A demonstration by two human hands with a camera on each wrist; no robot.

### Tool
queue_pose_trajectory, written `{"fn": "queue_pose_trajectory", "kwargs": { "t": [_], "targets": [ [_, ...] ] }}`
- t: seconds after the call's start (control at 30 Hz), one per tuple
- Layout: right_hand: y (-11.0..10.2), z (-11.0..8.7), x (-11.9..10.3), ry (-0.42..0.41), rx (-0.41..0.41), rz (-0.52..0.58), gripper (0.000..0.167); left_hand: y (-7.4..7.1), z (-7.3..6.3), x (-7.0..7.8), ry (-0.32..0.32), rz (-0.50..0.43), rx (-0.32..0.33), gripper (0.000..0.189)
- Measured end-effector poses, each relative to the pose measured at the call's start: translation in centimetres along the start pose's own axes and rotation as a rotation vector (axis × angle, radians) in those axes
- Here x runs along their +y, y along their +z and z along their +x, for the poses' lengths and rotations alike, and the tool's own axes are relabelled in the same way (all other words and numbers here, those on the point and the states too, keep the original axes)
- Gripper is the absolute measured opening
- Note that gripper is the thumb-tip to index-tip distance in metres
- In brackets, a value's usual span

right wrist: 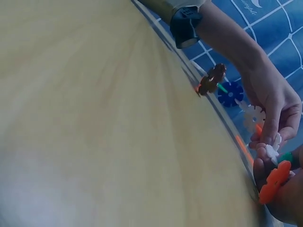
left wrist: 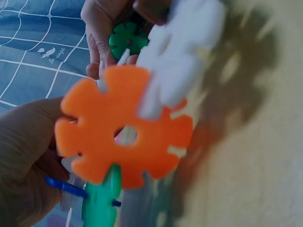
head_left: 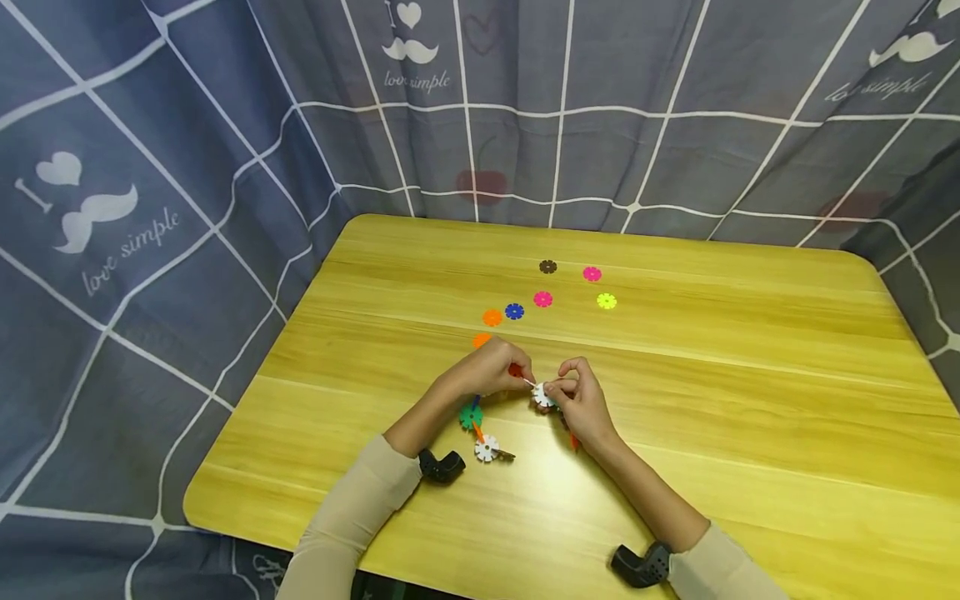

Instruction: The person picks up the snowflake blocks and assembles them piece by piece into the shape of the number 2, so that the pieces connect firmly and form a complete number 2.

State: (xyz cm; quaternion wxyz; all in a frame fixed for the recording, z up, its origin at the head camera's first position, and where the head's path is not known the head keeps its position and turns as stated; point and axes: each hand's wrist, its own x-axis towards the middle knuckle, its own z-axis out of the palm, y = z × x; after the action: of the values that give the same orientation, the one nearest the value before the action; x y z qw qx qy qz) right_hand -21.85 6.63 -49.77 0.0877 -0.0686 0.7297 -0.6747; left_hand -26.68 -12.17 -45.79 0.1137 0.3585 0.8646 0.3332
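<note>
Notched plastic discs are joined into a chain between my two hands. My left hand [head_left: 491,369] pinches a white disc seen edge-on [head_left: 529,382], with a red disc [head_left: 515,369] by its fingers. Facing it, my right hand [head_left: 588,408] pinches another white disc [head_left: 543,395] between thumb and fingers. Below the left hand, the chain shows a green disc [head_left: 471,416], a white disc [head_left: 486,448] and a brown disc [head_left: 506,456]. An orange disc [left wrist: 99,127] looms large in the left wrist view. Near the right palm is another orange disc [right wrist: 274,182].
Loose discs lie farther back on the wooden table [head_left: 750,375]: brown [head_left: 548,267], pink [head_left: 592,273], yellow-green [head_left: 607,301], blue [head_left: 514,311] and orange [head_left: 492,317]. A grid-patterned curtain [head_left: 600,75] surrounds the back and sides. Black devices [head_left: 442,467] sit at both wrists.
</note>
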Motion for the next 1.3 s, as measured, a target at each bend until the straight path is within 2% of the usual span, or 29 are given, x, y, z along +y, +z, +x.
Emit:
{"fn": "queue_pose_trajectory", "kwargs": {
  "t": [0.23,0.33,0.43,0.5,0.67,0.8,0.9,1.03,1.3],
  "targets": [
    [0.0,0.0,0.0,0.012,-0.012,0.049,0.020,-0.1,0.0,-0.2,0.014,-0.015,0.015,0.006],
    [-0.1,0.3,0.1,0.030,-0.065,0.123,0.021,-0.5,-0.1,-0.3,0.014,-0.022,0.011,0.006],
    [-0.3,0.4,0.2,0.031,-0.119,0.181,0.030,-0.9,-0.2,-0.7,0.002,-0.027,0.019,0.006],
    [-0.4,0.5,0.4,0.011,-0.140,0.175,0.034,-1.0,-0.4,-1.0,0.003,-0.030,0.026,0.006],
    [-0.6,0.5,0.9,-0.068,-0.119,0.081,0.037,-1.4,-0.6,-1.2,0.046,-0.055,0.023,0.005],
    [-0.5,0.6,1.0,-0.088,-0.124,0.101,0.036,-1.6,-0.7,-1.3,0.069,-0.070,0.015,0.004],
    [-0.6,0.6,0.9,-0.073,-0.127,0.126,0.034,-1.6,-0.7,-1.5,0.074,-0.081,0.001,0.007],
    [-0.7,0.6,0.7,-0.017,-0.143,0.186,0.036,-1.5,-0.6,-1.7,0.078,-0.144,-0.019,0.011],
    [-1.3,0.7,0.1,0.109,-0.203,0.370,0.045,-0.9,-0.6,-1.9,0.044,-0.416,-0.024,0.013]
  ]
}}
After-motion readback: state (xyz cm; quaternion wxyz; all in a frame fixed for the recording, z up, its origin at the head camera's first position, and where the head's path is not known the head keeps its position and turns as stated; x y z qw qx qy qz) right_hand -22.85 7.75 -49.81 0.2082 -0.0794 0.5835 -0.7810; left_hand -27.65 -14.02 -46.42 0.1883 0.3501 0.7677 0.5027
